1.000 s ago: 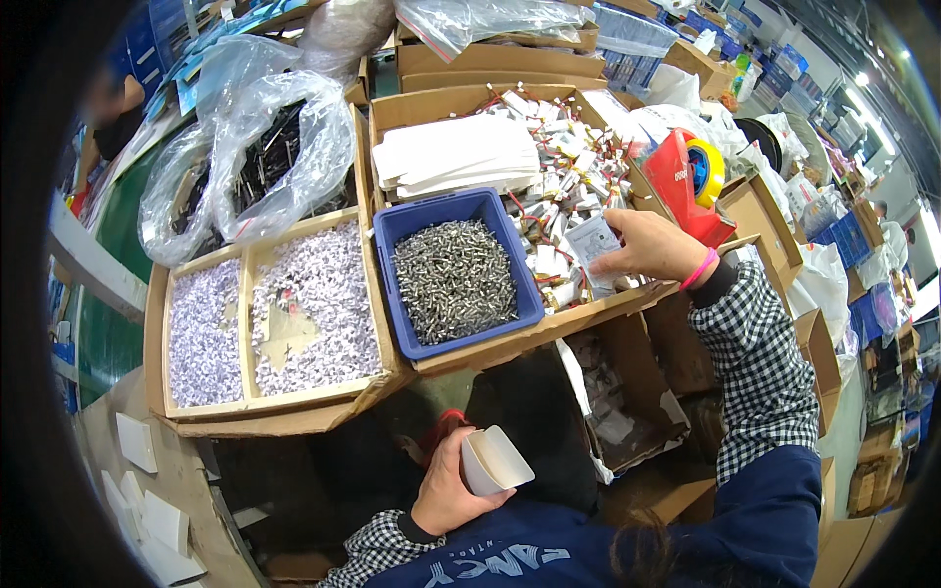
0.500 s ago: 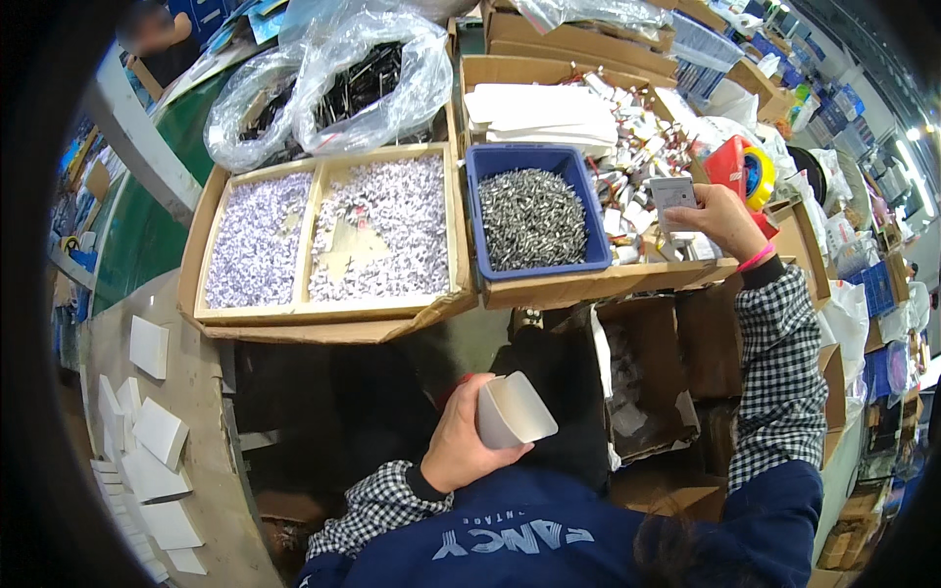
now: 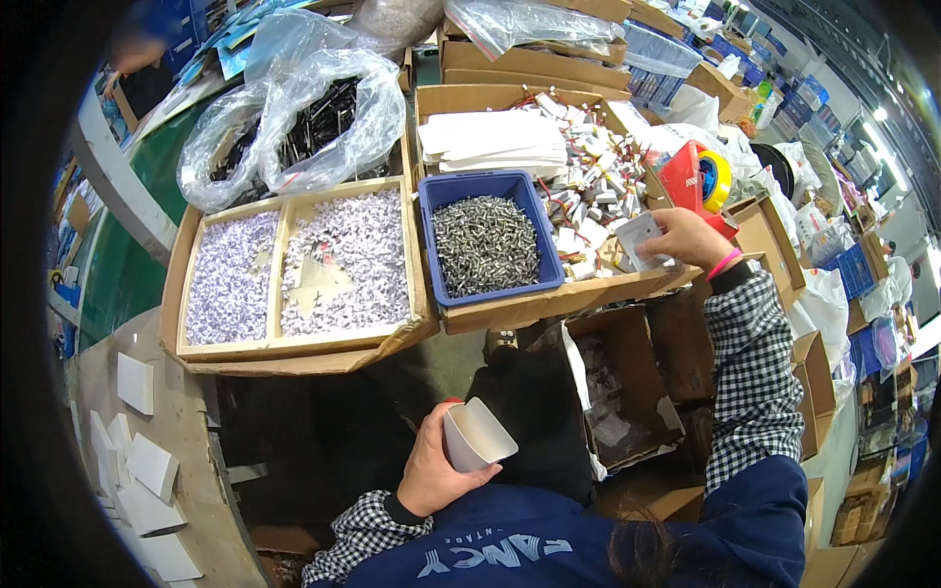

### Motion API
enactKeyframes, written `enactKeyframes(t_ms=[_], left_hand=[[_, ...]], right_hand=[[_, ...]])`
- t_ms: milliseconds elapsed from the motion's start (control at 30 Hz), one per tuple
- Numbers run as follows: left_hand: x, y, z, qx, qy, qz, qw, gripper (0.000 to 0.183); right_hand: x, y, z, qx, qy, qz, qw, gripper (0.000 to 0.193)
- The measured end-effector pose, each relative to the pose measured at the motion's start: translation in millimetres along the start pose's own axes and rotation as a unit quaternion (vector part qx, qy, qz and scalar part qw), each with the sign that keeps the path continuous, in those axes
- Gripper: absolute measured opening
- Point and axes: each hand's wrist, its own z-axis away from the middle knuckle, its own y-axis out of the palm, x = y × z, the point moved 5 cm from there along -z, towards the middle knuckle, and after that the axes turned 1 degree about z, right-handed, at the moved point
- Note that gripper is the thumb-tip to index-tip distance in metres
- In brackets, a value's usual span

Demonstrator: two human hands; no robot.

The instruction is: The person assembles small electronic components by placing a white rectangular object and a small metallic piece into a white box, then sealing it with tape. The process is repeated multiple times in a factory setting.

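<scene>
My left hand is closed around a small white box in front of my body; its upper end gapes open and shows a pale inside. Out to the right, my right hand pinches a flat, pale rectangular piece with faint print, too small to tell its kind. That hand is over the near right corner of a cardboard carton. Small white and silver blocks with thin red wires fill much of the carton. Next to the hand is a red tape dispenser with a yellow roll.
A blue bin of small metal parts stands left of the wired blocks. Further left, a divided wooden tray holds tiny white pieces, with plastic bags of black parts behind. Flat white boxes lie on the left table. Below is an opened carton.
My right hand has moved left and lower with the flat piece, now nearer the wired blocks. The whole view has shifted; my left hand still grips the white box.
</scene>
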Motion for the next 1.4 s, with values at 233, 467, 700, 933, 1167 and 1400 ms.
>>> enactKeyframes(t_ms=[233, 467, 700, 933, 1167, 1400], left_hand=[[2, -2, 0, -0.007, 0.007, -0.011, 1.000, 0.087], [-5, -10, -3, -0.063, 0.050, -0.093, 0.992, 0.085], [-20, -21, -6, -0.238, 0.077, -0.270, 0.930, 0.085], [-14, -32, 3, -0.269, 0.069, -0.314, 0.908, 0.085], [-5, -27, 5, -0.260, 0.047, -0.287, 0.921, 0.084], [1, -24, 7, -0.245, 0.024, -0.292, 0.924, 0.083]], right_hand=[[2, 9, 6, -0.078, -0.044, 0.007, 0.996, 0.043], [43, -10, 31, -0.193, -0.117, -0.107, 0.968, 0.050], [156, 91, 117, -0.063, -0.191, -0.333, 0.921, 0.031], [196, 159, 119, -0.172, -0.259, -0.190, 0.931, 0.018], [200, 171, 119, -0.174, -0.310, -0.056, 0.933, 0.018], [188, 178, 111, -0.094, -0.225, -0.191, 0.951, 0.015]])
